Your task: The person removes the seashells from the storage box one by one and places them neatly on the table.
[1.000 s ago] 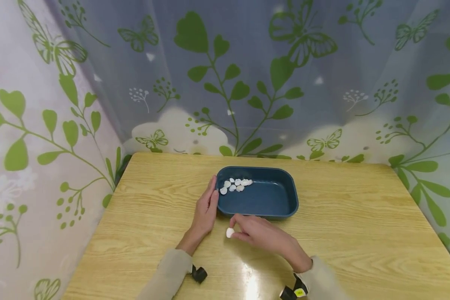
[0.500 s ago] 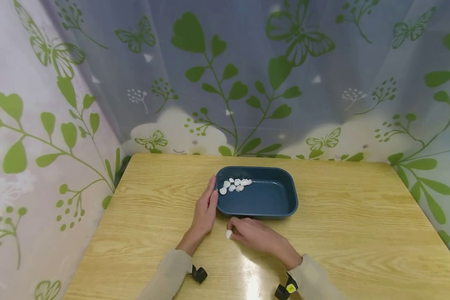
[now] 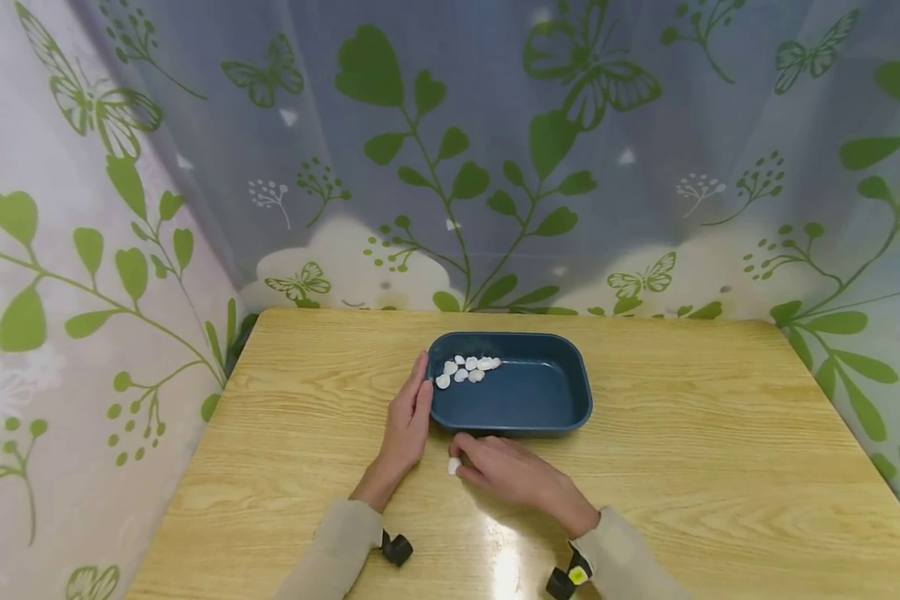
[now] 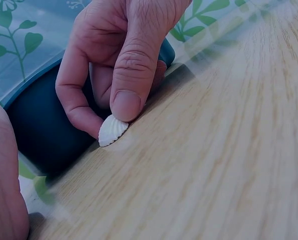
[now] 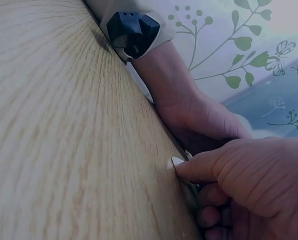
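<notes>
A small ribbed white seashell point(image 3: 454, 467) is pinched between the thumb and index finger of my right hand point(image 3: 512, 475). In the left wrist view the seashell point(image 4: 112, 131) is tilted, its lower edge right at the wooden tabletop. This hand is just in front of the near wall of a dark blue rectangular tray point(image 3: 521, 404). My left hand point(image 3: 407, 418) rests along the tray's left end with its fingers extended. Inside the tray several white seashells point(image 3: 476, 376) lie grouped toward the left and back.
The light wooden table point(image 3: 690, 467) reaches a curtain point(image 3: 495, 167) with green leaves and butterflies at its back edge. Another patterned curtain point(image 3: 75, 275) hangs along the left side. A black wrist camera point(image 3: 397, 550) is strapped by the left sleeve.
My right hand has moved slightly left and nearer the table with the seashell, its wrist shifting left. The left hand and the tray keep their places.
</notes>
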A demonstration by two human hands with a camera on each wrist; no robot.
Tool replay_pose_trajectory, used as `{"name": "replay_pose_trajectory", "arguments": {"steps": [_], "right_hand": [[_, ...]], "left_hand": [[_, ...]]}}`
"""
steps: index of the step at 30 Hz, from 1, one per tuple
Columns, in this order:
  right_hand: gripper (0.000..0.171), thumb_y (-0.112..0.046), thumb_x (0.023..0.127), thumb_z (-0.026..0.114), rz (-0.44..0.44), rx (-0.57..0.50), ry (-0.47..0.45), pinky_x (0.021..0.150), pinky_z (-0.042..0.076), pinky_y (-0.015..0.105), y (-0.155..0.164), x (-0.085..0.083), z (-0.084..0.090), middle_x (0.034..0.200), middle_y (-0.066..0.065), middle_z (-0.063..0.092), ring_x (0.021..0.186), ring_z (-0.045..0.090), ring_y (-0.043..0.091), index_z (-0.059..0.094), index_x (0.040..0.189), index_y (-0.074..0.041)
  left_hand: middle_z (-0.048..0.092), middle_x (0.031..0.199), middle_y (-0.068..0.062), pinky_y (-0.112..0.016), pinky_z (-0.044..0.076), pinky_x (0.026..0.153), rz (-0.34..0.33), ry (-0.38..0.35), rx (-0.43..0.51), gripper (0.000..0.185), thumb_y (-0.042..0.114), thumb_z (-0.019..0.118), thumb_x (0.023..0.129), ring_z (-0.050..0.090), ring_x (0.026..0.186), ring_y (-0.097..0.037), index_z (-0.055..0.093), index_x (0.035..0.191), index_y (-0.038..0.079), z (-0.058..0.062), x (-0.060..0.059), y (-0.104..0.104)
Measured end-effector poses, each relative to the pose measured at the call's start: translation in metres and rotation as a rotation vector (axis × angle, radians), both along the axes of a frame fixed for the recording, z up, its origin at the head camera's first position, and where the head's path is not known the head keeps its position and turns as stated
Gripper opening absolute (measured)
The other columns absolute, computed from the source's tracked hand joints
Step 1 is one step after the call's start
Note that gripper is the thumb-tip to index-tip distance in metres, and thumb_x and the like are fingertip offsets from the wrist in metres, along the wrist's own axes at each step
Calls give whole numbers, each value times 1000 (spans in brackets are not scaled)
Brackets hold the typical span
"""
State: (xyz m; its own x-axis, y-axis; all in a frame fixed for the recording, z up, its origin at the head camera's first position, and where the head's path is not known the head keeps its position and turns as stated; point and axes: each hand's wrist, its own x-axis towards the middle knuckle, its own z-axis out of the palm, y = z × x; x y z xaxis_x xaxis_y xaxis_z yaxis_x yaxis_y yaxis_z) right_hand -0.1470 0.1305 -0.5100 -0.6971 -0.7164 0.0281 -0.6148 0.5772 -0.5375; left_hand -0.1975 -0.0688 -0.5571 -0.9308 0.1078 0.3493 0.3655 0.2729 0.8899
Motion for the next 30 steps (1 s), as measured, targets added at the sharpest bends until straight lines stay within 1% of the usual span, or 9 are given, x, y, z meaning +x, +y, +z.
{"name": "replay_pose_trajectory", "arguments": {"steps": [5,9,12,14,18,21,26,30], "right_hand": [[8,-15,106,61,-19,24,4,67,53,19,-1,0,0,94,-5,68,73,58,0,64,113,-11],[9,-15,107,61,-23,31,9,67,54,20,-2,0,-1,95,-4,69,74,58,0,64,114,-10],[9,-15,106,61,-20,32,13,67,54,20,-2,0,-2,95,-4,69,74,59,0,64,114,-10],[9,-15,106,61,-20,35,20,67,53,19,-2,0,-2,95,-4,69,73,58,0,64,114,-10],[9,-16,106,62,-23,39,31,65,53,19,-3,0,-3,94,-4,68,72,58,-1,64,113,-11],[9,-16,106,62,-24,39,36,64,52,19,-3,0,-3,93,-4,68,71,57,-1,64,113,-11],[10,-16,106,62,-23,34,13,66,52,19,-2,0,0,94,-5,68,72,57,-1,64,114,-11],[10,-17,106,63,-22,27,-6,69,53,21,-1,1,7,95,-6,68,74,57,1,65,115,-11]], "left_hand": [[34,168,-8,-31,24,128,11,-6,-6,50,23,40,115,28,156,-16,33,164,11,1,0,1],[33,168,-7,-30,22,127,19,-8,5,49,15,40,115,29,156,-23,33,162,4,2,-1,2],[33,167,-8,-29,21,127,16,-11,19,49,12,40,114,28,157,-25,33,162,0,2,0,3],[33,167,-8,-27,20,127,15,-11,20,49,13,40,115,28,157,-23,33,162,1,2,0,2],[34,168,-10,-24,21,127,7,1,9,50,22,39,115,28,156,-16,34,163,8,1,0,1],[34,169,-12,-25,21,127,-3,3,-2,51,27,38,116,27,156,-13,33,164,13,0,0,0],[33,169,-11,-26,21,128,-6,-13,-18,52,29,37,116,25,156,-11,32,165,13,1,0,-1],[33,170,-10,-27,21,128,-3,-16,-27,53,30,37,116,25,156,-10,32,165,11,1,0,-2]]}}
